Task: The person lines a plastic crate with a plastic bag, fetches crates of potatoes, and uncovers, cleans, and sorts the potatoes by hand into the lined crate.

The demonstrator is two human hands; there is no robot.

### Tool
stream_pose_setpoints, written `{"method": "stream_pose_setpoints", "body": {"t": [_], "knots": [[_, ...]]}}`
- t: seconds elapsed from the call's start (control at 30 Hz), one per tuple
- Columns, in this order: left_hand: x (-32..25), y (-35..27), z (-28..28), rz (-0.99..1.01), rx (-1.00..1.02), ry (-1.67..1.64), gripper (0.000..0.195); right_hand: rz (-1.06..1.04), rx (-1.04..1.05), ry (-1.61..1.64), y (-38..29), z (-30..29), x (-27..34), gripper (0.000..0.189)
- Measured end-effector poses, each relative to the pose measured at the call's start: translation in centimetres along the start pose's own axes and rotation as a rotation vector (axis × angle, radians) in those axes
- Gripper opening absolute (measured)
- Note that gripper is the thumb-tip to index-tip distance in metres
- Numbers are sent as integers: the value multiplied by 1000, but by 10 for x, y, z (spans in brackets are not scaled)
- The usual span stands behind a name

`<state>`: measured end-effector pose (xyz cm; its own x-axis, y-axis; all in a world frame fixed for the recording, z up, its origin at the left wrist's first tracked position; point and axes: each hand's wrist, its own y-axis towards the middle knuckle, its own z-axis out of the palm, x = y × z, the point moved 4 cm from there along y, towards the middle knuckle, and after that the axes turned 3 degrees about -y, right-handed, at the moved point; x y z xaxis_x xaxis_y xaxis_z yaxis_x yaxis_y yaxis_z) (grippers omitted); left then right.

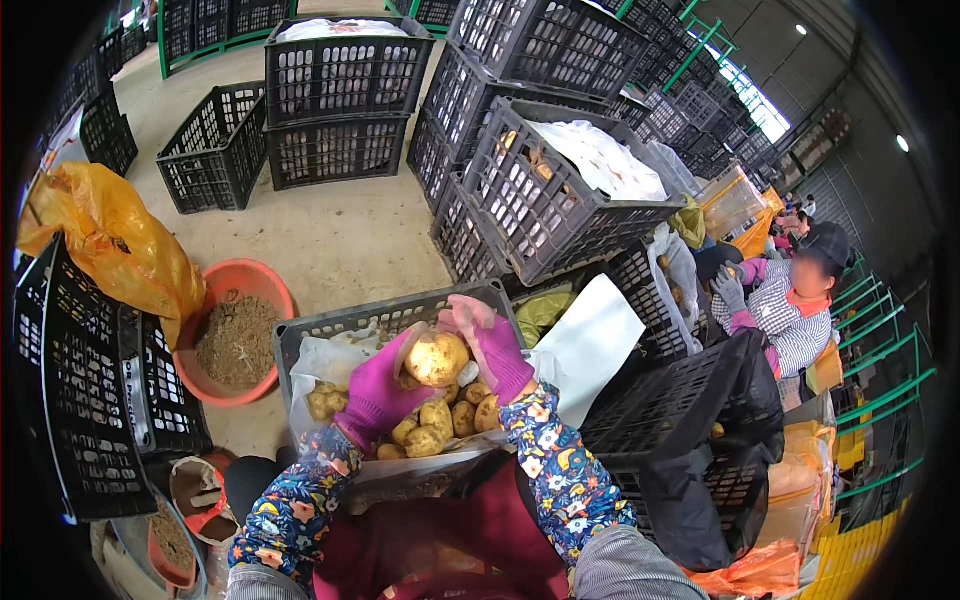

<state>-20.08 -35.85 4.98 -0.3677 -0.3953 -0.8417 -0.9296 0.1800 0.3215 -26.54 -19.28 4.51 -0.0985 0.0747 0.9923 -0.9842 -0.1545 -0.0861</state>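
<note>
A large pale potato (pixel 436 359) is held up over a black plastic crate (pixel 390 309) lined with white sheeting. My left hand (pixel 386 382), in a magenta glove, grips it from the left side. On its right, my right hand (pixel 491 349), in a magenta glove with a pale palm, is raised close to the potato with fingers curled; whether it touches the potato cannot be told. Beneath both hands, several smaller potatoes (pixel 439 420) lie in the crate, partly hidden by the left hand.
An orange-red basin of soil (pixel 283 300) stands left of the crate, beside a yellow plastic sack (pixel 112 232). Stacked black crates (pixel 551 202) rise ahead. A white sheet (pixel 604 337) lies at the right. A co-worker (pixel 799 315) sits farther right near a black-lined crate (pixel 675 487).
</note>
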Motion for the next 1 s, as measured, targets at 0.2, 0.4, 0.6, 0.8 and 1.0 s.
{"method": "stream_pose_setpoints", "body": {"t": [0.2, 0.4, 0.6, 0.8, 1.0], "knots": [[3, 0, -2, -82, 68, 207, 80, -143, 210, -432, -19, 29, 9, 48], [0, 3, -8, 93, 2, 376, 77, -255, 120, -351, -17, 29, 7, 26], [-6, 1, -8, 208, 30, 501, 71, -23, -19, -36, -6, 16, -11, 24], [-10, 2, -19, 44, 5, 265, 73, -97, 177, -251, -14, 25, 0, 56], [-15, 0, -22, 74, -52, 197, 72, 382, 374, 361, -21, 31, -10, 45]]}}
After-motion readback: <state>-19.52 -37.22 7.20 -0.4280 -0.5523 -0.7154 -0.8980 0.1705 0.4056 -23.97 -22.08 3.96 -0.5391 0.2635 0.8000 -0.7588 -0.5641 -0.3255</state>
